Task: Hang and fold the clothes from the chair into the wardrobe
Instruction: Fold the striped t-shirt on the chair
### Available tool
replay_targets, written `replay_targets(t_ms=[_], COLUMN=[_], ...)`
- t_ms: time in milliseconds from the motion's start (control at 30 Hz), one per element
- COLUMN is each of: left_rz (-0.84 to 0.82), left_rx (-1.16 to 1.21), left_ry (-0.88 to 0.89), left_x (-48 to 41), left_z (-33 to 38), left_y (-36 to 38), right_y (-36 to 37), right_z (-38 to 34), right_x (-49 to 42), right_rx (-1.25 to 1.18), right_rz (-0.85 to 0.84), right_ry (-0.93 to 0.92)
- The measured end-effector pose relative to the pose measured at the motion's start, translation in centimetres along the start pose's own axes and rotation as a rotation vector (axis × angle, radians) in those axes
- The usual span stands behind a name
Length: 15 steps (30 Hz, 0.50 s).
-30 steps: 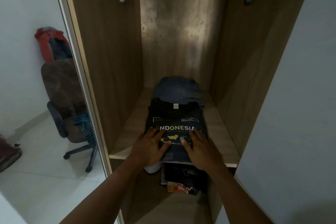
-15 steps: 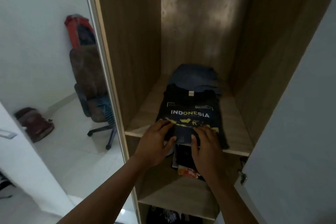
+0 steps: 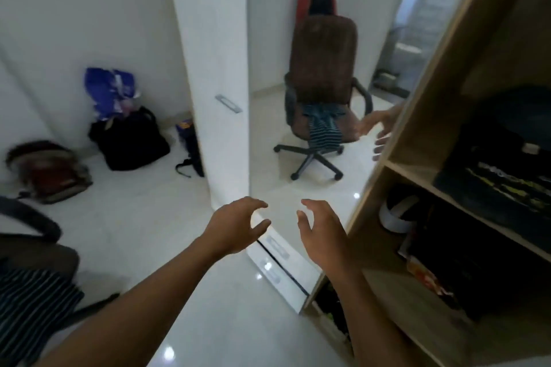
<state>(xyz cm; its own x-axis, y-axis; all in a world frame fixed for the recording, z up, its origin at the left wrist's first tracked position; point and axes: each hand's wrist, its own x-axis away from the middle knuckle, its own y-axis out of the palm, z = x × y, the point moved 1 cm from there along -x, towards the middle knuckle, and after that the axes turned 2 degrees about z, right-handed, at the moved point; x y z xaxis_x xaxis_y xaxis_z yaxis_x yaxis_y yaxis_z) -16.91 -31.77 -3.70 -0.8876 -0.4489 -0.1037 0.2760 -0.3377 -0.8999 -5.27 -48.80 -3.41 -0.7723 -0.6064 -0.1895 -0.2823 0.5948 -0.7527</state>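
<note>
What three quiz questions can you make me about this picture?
1. True or false: the left hand holds a shirt.
2. What lies on the chair at the bottom left? A) a striped cloth B) a ball C) shoes
3. Fill in: the folded black shirt lies on a wooden ____.
Key: 1 false, it holds nothing; 2 A; 3 shelf.

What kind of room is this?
Probably a bedroom at home: a wooden wardrobe with a folded T-shirt on its shelf, a mirrored door, and a black bag on the tiled floor.
</note>
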Motion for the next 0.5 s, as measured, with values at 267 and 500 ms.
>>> replay_targets(t_ms=[267,500], left_rz=[0.045,0.123], left_rx=[-0.007,0.037], left_ry=[-0.526,-0.896], left_x=[18.6,34.6], left_z=[-22.6,-34.3], left_y=[-9.1,-15.2], right_y=[20.3,33.5], right_z=[-19.0,-35.1], right_x=[4.8,12.8], right_rx=[-0.044,-0.104], right_rz=[-0.413,-0.753], right_ry=[-0.206,-0.39])
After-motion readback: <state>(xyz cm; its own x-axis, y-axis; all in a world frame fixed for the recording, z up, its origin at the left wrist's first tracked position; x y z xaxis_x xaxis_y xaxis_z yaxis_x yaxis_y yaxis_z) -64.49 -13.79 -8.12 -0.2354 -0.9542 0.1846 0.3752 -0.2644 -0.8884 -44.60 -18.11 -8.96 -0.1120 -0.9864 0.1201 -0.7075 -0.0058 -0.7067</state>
